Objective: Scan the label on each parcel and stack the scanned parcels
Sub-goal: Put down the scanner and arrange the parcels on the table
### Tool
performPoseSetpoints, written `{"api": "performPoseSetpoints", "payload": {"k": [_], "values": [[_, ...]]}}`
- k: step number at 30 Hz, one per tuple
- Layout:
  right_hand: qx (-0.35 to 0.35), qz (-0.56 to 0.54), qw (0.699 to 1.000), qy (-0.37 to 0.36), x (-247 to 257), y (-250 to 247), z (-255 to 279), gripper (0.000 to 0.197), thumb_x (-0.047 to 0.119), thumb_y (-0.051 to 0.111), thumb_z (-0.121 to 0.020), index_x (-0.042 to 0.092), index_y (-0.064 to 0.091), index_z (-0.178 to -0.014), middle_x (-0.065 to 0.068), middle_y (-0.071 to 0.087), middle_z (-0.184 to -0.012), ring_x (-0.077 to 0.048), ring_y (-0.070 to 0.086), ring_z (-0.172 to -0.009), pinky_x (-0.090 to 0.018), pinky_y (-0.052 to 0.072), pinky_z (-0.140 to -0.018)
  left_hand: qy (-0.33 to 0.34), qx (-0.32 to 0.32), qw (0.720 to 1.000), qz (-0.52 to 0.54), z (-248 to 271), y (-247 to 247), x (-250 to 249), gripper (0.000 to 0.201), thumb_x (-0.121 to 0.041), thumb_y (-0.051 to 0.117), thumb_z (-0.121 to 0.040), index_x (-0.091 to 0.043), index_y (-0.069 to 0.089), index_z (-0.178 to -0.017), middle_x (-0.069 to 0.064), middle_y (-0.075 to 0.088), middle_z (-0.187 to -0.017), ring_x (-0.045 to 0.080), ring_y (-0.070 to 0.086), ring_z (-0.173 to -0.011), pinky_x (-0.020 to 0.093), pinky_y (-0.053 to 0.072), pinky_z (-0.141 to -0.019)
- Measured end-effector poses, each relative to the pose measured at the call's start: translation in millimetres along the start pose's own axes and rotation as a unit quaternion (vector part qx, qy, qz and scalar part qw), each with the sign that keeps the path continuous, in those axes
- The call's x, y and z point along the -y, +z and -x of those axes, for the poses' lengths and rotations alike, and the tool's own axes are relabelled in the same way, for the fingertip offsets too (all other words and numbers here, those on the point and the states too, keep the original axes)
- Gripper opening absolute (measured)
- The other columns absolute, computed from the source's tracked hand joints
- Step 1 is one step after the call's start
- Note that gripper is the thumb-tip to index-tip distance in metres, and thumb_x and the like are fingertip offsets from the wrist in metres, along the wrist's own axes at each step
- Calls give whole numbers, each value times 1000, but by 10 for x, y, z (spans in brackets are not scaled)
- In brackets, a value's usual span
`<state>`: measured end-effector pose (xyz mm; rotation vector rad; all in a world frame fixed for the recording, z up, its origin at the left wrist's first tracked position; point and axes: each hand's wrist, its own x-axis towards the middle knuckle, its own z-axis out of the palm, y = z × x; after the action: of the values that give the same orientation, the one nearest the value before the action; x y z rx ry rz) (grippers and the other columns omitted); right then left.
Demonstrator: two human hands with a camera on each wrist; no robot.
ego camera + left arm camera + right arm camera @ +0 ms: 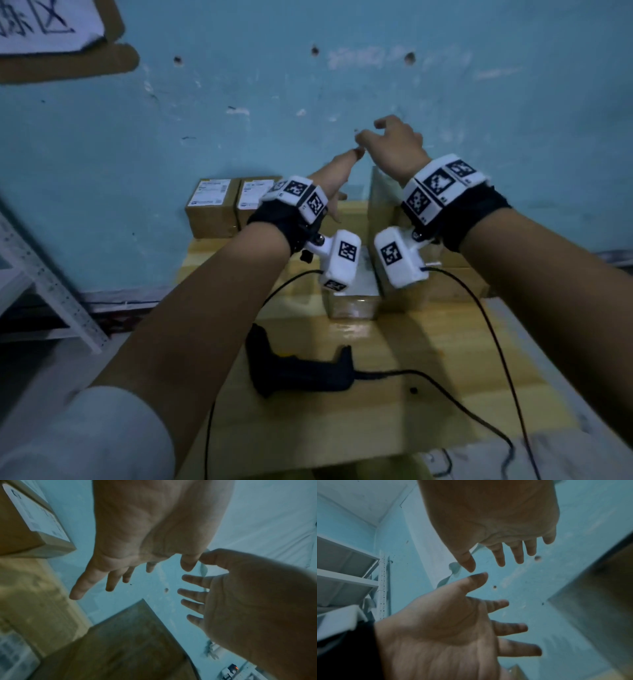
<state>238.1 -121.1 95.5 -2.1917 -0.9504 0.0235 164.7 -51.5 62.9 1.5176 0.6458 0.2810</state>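
Raising left hand (pixel 337 168) and right hand (pixel 394 144), fingers spread, empty, above stiff, seemingly light parcels (pixel 212 205); best gripped by opposite sides.

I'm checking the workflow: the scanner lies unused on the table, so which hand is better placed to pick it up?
Probably the left hand. Both hands are raised and empty, the right hand too. The barcode scanner lies under the left forearm, its cable trailing off to the right.
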Motion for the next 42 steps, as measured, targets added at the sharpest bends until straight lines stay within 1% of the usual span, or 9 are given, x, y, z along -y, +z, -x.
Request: {"api": "performPoseSetpoints", "payload": {"k": [9, 13, 18, 21, 23, 29, 34, 39, 42], "values": [[67, -29, 992, 104, -769, -238, 432, 66, 38, 46, -94, 1, 24, -144, -20, 33, -149, -33, 34, -137, -34, 28, -108, -84, 9, 996, -4, 193, 585, 199, 75, -61, 41, -89, -23, 18, -149, 4, 17, -156, 33, 20, -142, 60, 23, -107], [48, -30, 996, 66, -804, -214, 537, 55, 32, 49, -93, 0, 37, -136, -22, 44, -141, -34, 44, -129, -34, 35, -102, -75, 10, 997, 12, 339, 705, 169, 55, -49, 38, -96, -16, 40, -140, 11, 47, -142, 27, 49, -116, 32, 50, -65], [50, -57, 995, 67, -760, -207, 562, 52, 29, 54, -91, -1, 42, -131, -21, 49, -136, -34, 48, -124, -34, 38, -98, -30, -9, 999, 19, 437, 735, 169, 45, -31, 34, -101, -9, 42, -139, 16, 56, -130, 19, 64, -73, 17, 39, -30], [43, -92, 993, 60, -687, -190, 577, 48, 26, 57, -89, 0, 46, -128, -19, 52, -134, -32, 51, -122, -33, 40, -96, -47, -20, 998, 48, 450, 680, 183, 46, -36, 36, -100, -12, 45, -138, 15, 64, -107, 19, 54, -67, 27, 40, -53], [33, -129, 990, 49, -585, -177, 596, 46, 26, 60, -87, 4, 47, -126, -16, 55, -132, -32, 53, -120, -32, 42, -97, -28, -27, 997, 60, 467, 605, 151, 45, -33, 35, -100, -11, 44, -138, 18, 57, -129, 20, 53, -72, 27, 41, -60], [35, -265, 963, -33, -241, -82, 733, 35, -2, 57, -85, 5, 55, -119, -13, 61, -118, -25, 59, -110, -13, 45, -87, 23, -67, 994, 87, 485, 181, 100, 43, -23, 39, -99, -9, 39, -139, 16, 50, -138, 23, 56, -80, 29, 46, -63], [65, -284, 955, -59, -3, 90, 820, 38, -8, 56, -83, 5, 52, -119, -23, 56, -127, -27, 56, -116, -34, 43, -97, 26, -97, 993, 65, 521, -103, 178, 44, -26, 39, -99, -10, 37, -139, 17, 53, -130, 19, 54, -73, 25, 49, -44], [86, -264, 958, -69, 55, 216, 828, 38, -7, 52, -86, -3, 48, -124, -19, 55, -129, -23, 53, -118, -18, 39, -85, 13, -105, 994, 29, 491, -298, 281, 44, -32, 37, -98, -12, 38, -138, 16, 52, -134, 21, 55, -79, 28, 40, -60], [97, -273, 955, -63, 120, 265, 771, 22, -6, 54, -87, 16, 55, -87, -18, 57, -124, -20, 54, -106, -19, 42, -80, -8, -101, 995, 25, 448, -388, 294, 45, -37, 37, -97, -16, 40, -137, 15, 51, -134, 30, 53, -105, 38, 44, -76]]}}
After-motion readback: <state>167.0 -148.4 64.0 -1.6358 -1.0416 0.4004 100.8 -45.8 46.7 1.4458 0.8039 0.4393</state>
